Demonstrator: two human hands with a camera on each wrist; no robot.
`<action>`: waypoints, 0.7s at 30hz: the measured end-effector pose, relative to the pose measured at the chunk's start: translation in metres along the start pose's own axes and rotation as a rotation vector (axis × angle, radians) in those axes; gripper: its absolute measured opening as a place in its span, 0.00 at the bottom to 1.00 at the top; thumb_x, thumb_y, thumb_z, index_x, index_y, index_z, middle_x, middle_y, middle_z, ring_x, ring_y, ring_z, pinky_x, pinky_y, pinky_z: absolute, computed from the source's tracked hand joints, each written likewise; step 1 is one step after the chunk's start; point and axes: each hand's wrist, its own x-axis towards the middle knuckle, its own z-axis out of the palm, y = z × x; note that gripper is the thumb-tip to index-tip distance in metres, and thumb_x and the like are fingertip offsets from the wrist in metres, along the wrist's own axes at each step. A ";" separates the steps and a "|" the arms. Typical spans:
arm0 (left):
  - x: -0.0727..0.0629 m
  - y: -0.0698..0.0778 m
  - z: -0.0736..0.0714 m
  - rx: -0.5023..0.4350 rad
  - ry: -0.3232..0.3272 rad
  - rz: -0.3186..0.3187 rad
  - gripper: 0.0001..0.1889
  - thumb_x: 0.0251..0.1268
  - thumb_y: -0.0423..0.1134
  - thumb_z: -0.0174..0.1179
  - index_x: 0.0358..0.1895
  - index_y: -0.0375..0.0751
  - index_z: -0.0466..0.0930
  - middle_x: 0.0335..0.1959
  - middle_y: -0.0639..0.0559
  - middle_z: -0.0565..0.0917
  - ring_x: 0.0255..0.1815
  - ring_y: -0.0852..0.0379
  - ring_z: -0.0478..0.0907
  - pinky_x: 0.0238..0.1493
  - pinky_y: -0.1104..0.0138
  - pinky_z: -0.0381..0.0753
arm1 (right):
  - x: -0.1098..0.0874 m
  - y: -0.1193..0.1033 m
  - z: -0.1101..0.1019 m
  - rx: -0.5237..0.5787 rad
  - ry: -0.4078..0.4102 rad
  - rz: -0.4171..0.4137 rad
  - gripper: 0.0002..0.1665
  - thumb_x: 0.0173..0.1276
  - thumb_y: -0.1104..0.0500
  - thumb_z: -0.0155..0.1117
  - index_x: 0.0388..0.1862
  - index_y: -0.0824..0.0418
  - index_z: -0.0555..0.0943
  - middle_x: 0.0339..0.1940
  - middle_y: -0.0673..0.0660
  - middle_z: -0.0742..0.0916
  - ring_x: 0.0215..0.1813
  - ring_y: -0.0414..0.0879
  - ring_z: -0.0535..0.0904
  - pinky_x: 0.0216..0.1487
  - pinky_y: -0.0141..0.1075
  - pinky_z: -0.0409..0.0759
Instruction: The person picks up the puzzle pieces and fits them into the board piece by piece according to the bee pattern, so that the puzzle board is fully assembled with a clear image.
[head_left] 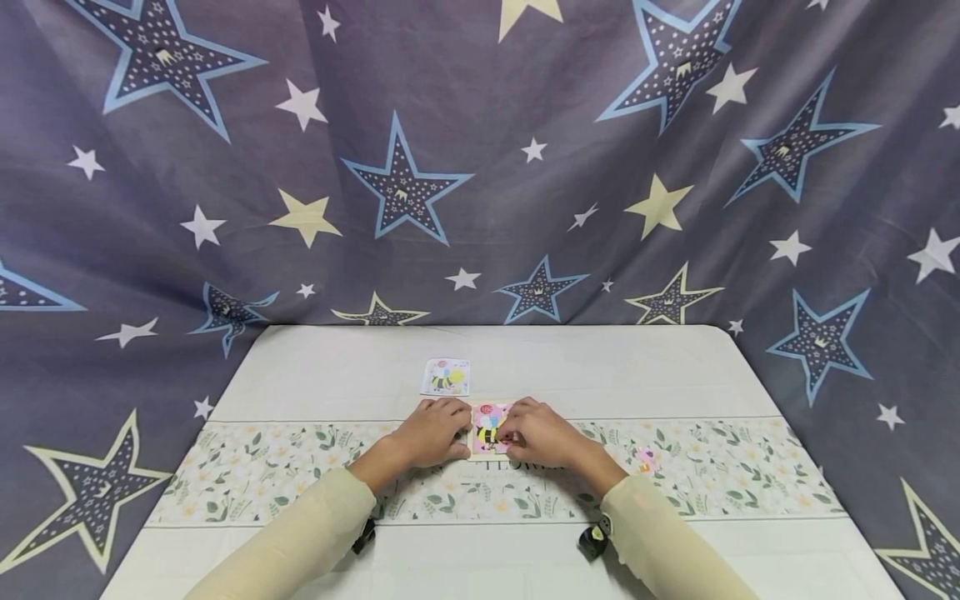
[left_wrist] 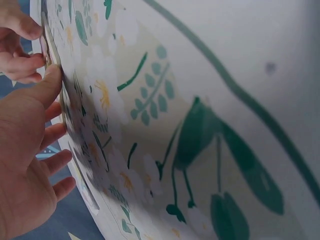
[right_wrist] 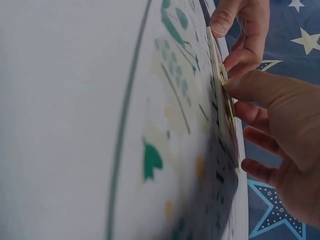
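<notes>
A small jigsaw puzzle board (head_left: pixel 480 448) with a bee picture on pink lies flat between the two hands in the head view. My left hand (head_left: pixel 433 432) grips its left edge, thumb near the front corner and fingers farther back. From the right, my right hand (head_left: pixel 546 433) reaches over the board, its fingertips on the bee picture. The right wrist view shows the thumb and fingers pinching a thin puzzle piece (right_wrist: pixel 229 107) at the board's surface; the fingers hide most of it. Behind the board and slightly left lies a printed card (head_left: pixel 447 379) with a similar bee.
A small pink piece (head_left: pixel 647 459) lies on the tablecloth (head_left: pixel 360 367) to the right of my right hand. The cloth is white with a floral band across it. A dark star-patterned curtain (head_left: pixel 480 208) hangs behind the table.
</notes>
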 end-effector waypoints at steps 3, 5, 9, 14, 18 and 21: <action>0.000 0.001 -0.001 0.000 0.000 0.006 0.17 0.68 0.57 0.64 0.49 0.50 0.79 0.69 0.49 0.76 0.73 0.45 0.70 0.68 0.45 0.69 | 0.002 -0.001 0.001 -0.006 -0.006 -0.004 0.10 0.65 0.57 0.70 0.45 0.49 0.90 0.42 0.45 0.89 0.55 0.45 0.82 0.66 0.44 0.76; 0.000 0.000 -0.001 0.004 -0.001 0.009 0.16 0.68 0.57 0.64 0.47 0.50 0.78 0.69 0.49 0.76 0.73 0.46 0.70 0.68 0.45 0.69 | 0.002 -0.002 0.001 -0.010 -0.012 0.003 0.10 0.66 0.56 0.70 0.45 0.49 0.90 0.43 0.45 0.89 0.55 0.46 0.81 0.66 0.44 0.77; 0.000 -0.001 0.000 0.003 -0.005 0.011 0.17 0.68 0.57 0.64 0.47 0.50 0.78 0.69 0.49 0.76 0.73 0.46 0.70 0.68 0.45 0.69 | 0.004 -0.003 0.002 -0.022 -0.009 0.005 0.10 0.66 0.56 0.70 0.46 0.49 0.90 0.42 0.45 0.89 0.55 0.46 0.81 0.65 0.44 0.77; 0.001 -0.001 0.000 -0.004 -0.010 0.010 0.17 0.69 0.58 0.63 0.48 0.50 0.78 0.69 0.49 0.75 0.73 0.46 0.70 0.69 0.45 0.68 | 0.006 -0.006 0.003 -0.035 -0.010 -0.001 0.09 0.67 0.56 0.69 0.45 0.50 0.90 0.43 0.46 0.89 0.55 0.46 0.82 0.65 0.44 0.78; 0.000 0.000 -0.001 0.000 -0.002 0.013 0.17 0.69 0.58 0.64 0.47 0.50 0.78 0.69 0.49 0.76 0.72 0.46 0.70 0.68 0.45 0.69 | 0.005 -0.008 0.003 -0.032 -0.011 0.009 0.09 0.68 0.56 0.69 0.45 0.50 0.90 0.43 0.47 0.89 0.56 0.47 0.82 0.64 0.44 0.78; 0.000 0.000 -0.001 0.003 -0.001 0.014 0.17 0.68 0.57 0.64 0.47 0.51 0.78 0.69 0.49 0.76 0.72 0.46 0.71 0.68 0.45 0.69 | 0.005 -0.008 0.004 -0.032 -0.013 0.018 0.08 0.68 0.55 0.69 0.45 0.50 0.91 0.44 0.47 0.90 0.56 0.46 0.82 0.64 0.44 0.78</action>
